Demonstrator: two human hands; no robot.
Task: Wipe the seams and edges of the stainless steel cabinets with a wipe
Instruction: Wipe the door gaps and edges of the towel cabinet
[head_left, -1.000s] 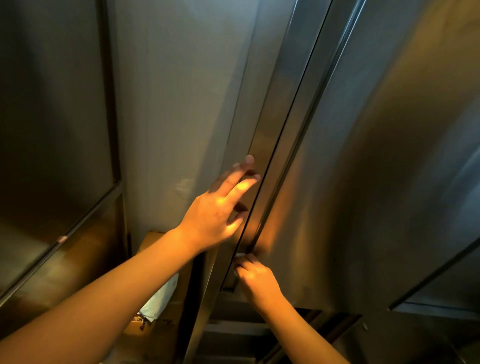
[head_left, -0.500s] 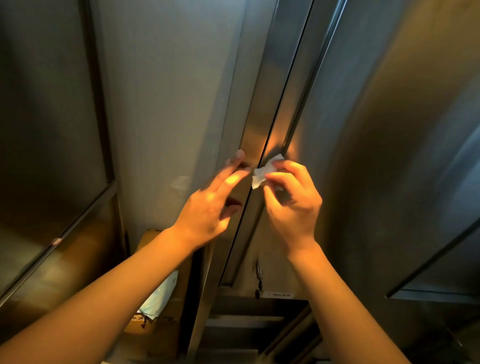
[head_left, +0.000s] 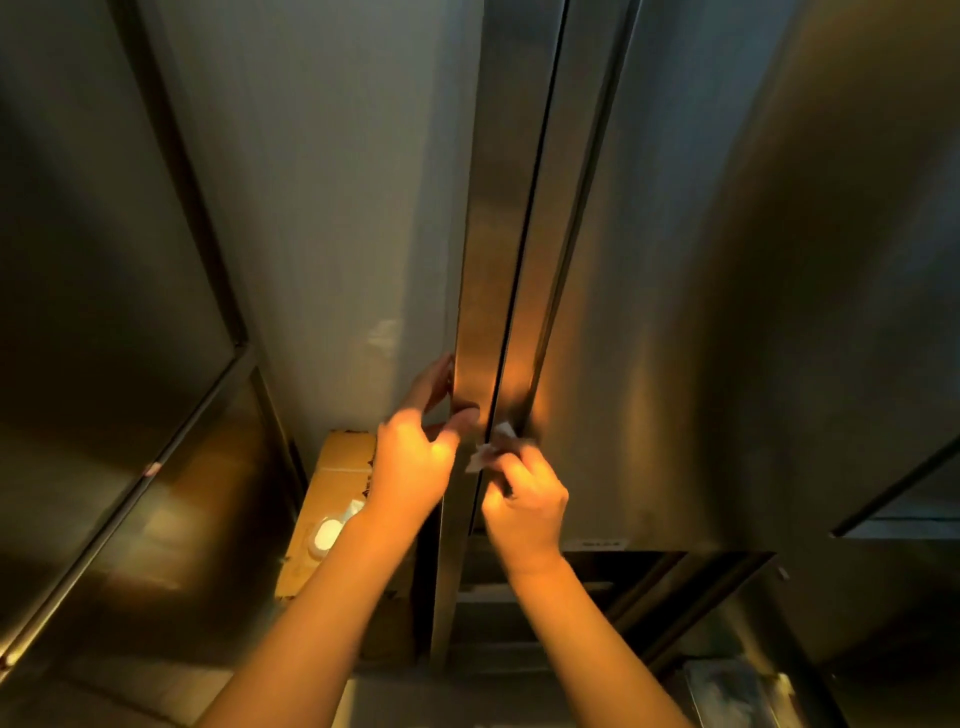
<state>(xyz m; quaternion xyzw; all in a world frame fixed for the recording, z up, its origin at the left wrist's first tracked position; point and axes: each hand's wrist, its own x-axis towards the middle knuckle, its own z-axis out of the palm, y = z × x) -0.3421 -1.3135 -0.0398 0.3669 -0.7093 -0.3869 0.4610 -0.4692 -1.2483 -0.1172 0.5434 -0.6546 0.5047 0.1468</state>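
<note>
Two tall stainless steel cabinet doors meet at a dark vertical seam (head_left: 524, 244). My right hand (head_left: 524, 499) pinches a small white wipe (head_left: 491, 447) and holds it against the seam near the lower end of the doors. My left hand (head_left: 415, 457) grips the outer edge of the left door strip (head_left: 478, 291), thumb on the front face and fingers wrapped behind the edge. The right door (head_left: 701, 312) is a broad steel panel.
A cardboard box (head_left: 332, 499) with a white round lid on it stands on the floor left of the cabinet. Another steel cabinet (head_left: 104, 312) fills the left side. Below the doors are dark slats (head_left: 675, 577) and a tray at the bottom right.
My right hand with the wipe rose from the door bottom up the seam, then slid back down. My left hand shifted from flat on the door to gripping its edge.
</note>
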